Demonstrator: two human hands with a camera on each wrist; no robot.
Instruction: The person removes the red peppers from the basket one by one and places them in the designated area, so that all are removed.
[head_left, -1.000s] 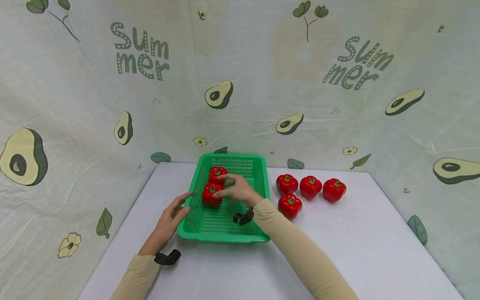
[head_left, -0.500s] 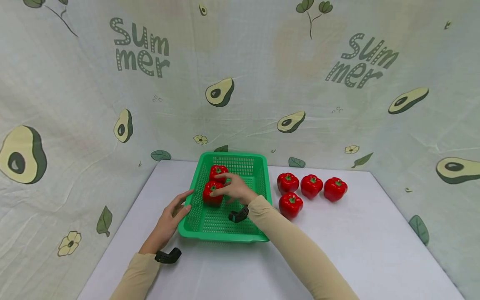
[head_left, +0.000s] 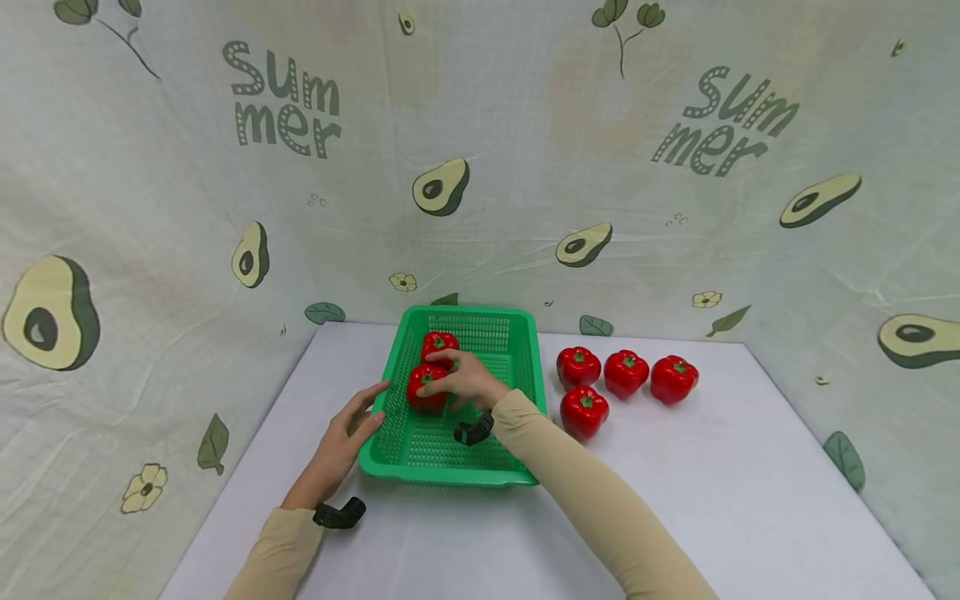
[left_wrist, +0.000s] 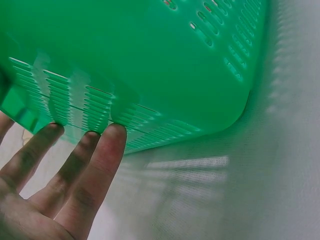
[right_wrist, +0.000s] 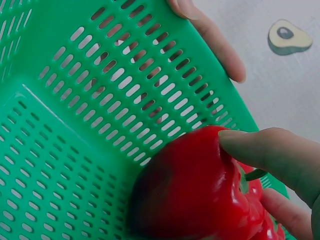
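In the head view, a green plastic basket (head_left: 450, 477) stands on the table with two red bell peppers in its left half. My right hand (head_left: 468, 382) reaches inside and holds the nearer bell pepper (head_left: 427, 403). The right wrist view shows my thumb on this pepper (right_wrist: 190, 185) beside its green stem, with a finger on the far side. Just behind it sits the second bell pepper (head_left: 439, 340), partly covered by my fingers. My left hand (head_left: 337, 446) rests against the basket's left side, its straight fingertips touching the slotted outer wall (left_wrist: 150, 120).
Several more red bell peppers lie on the white table (head_left: 675, 475) right of the basket: one in front (head_left: 584, 412), the others in a row behind, such as the rightmost pepper (head_left: 673, 379). A cloth (head_left: 510, 167) with printed avocados hangs around the back and sides.
My right hand has shifted slightly left over the nearer bell pepper, its thumb now further across it. The left hand and the basket have hardly moved.
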